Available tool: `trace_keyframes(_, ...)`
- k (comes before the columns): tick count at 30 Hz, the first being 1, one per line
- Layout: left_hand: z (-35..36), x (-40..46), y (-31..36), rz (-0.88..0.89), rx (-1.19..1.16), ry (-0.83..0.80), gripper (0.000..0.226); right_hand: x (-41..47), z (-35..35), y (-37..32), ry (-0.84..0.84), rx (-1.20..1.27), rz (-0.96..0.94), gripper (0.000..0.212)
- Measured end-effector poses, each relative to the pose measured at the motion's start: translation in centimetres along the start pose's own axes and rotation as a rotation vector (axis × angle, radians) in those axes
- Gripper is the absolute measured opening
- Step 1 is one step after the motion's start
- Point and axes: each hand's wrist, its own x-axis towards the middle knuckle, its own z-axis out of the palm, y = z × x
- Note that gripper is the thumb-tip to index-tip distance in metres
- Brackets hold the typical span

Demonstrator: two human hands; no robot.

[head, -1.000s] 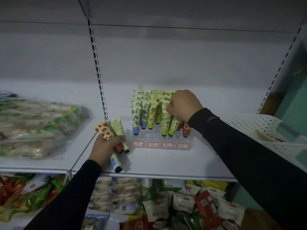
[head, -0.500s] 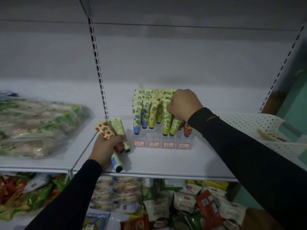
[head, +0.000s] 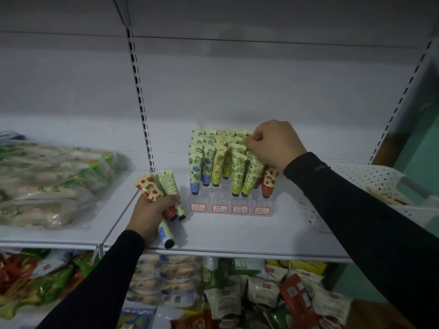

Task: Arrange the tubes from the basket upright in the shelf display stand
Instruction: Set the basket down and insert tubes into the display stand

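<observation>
The right hand (head: 273, 143) is up at the back of the stand (head: 228, 205), fingers curled, pinching the top of a green tube (head: 244, 143). That tube stands up tall, just left of the fingers. The left hand (head: 149, 210) squeezes three tubes (head: 154, 188) on the shelf (head: 237, 233), well left of the stand. Packed tubes crowd the slots. The basket (head: 356, 176) sits to the right.

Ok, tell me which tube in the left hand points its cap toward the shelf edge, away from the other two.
The blue-print tube at the bottom of the left hand. Its black cap points toward the shelf's front edge; the red-print tube and green tube stick up together.
</observation>
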Motion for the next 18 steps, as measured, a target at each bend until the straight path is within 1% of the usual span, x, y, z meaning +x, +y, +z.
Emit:
trace_keyframes(3,0.0,0.0,0.0,0.005,0.006,-0.001,0.013,-0.3,-0.6,1.2,-0.024,-0.024,0.031,0.035)
trace_keyframes(6,0.1,-0.1,0.0,0.003,0.005,-0.005,0.014,-1.1,-0.8,1.8,-0.092,-0.042,0.06,0.033)
trace_keyframes(10,-0.1,-0.1,-0.1,0.007,0.018,-0.003,0.014,-1.6,-1.0,1.7,-0.151,-0.06,0.025,0.028)
trace_keyframes(15,0.0,-0.1,0.0,-0.001,0.006,-0.006,0.014,-1.6,-0.4,2.1,-0.222,-0.125,-0.006,0.032)
trace_keyframes(18,0.1,-0.1,0.0,-0.005,0.008,0.002,0.014,-1.4,-0.3,1.9,-0.207,-0.13,0.003,0.045)
